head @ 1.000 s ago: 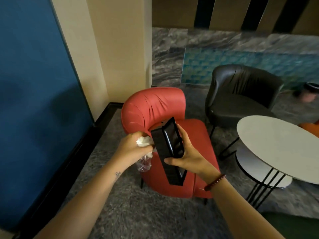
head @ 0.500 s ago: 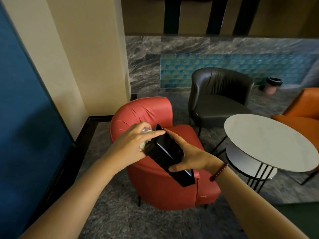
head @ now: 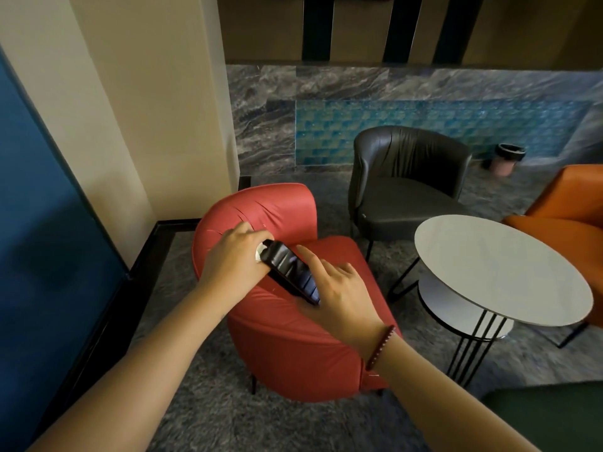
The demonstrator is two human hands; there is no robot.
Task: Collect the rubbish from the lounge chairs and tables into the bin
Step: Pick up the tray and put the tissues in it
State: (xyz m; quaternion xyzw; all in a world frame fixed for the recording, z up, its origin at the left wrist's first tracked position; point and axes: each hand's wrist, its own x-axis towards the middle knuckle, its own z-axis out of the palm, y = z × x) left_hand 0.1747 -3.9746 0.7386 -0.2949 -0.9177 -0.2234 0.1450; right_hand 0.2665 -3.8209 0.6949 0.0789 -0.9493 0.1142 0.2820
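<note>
Above the red chair (head: 280, 203), the left hand (head: 235, 256) curls round a white tissue (head: 258, 255) and the top end of a black tray (head: 290, 269). The right hand (head: 339, 288) grips the tray's lower end, forefinger straight. The bin (head: 505, 159) stands by the marble wall, beyond the round table (head: 489, 262) on grey carpet (head: 228, 412).

You are viewing a red lounge chair (head: 280, 337), a dark grey armchair (head: 404, 190), an orange chair (head: 574, 197), a white round table (head: 499, 265), a glossy black tray (head: 288, 270), a black-rimmed pink bin (head: 504, 163) and teal scale-patterned tiles (head: 326, 135) amid grey marbling (head: 261, 119).
</note>
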